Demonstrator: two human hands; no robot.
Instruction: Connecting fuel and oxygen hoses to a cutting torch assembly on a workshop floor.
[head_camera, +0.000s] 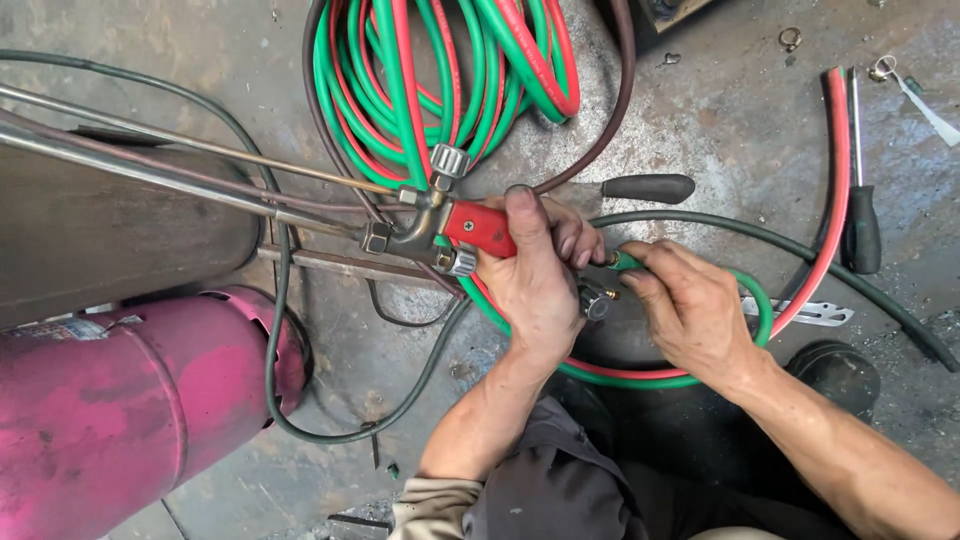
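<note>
- Left hand (535, 285): fingers wrapped tight round the red-handled metal cutting torch (480, 228), held low over the concrete floor (720, 120).
- Right hand (690, 310): fingertips pinched on the green rubber hose (765, 305) at the torch's rear fitting.
- Pink gas cylinder (120, 400) lies well left; black-handled screwdriver (860, 230) right.

- Two hands are seen: a left hand (535, 275) and a right hand (690, 310).
- One cutting torch (455, 228) with a red handle is counted.
- One pink gas cylinder (120, 400) is counted at near left.
- One coil of paired red and green hose (440, 70) is counted at the far side.
- One screwdriver (858, 200) is counted at right.
- One black handle (648, 187) is counted.
</note>
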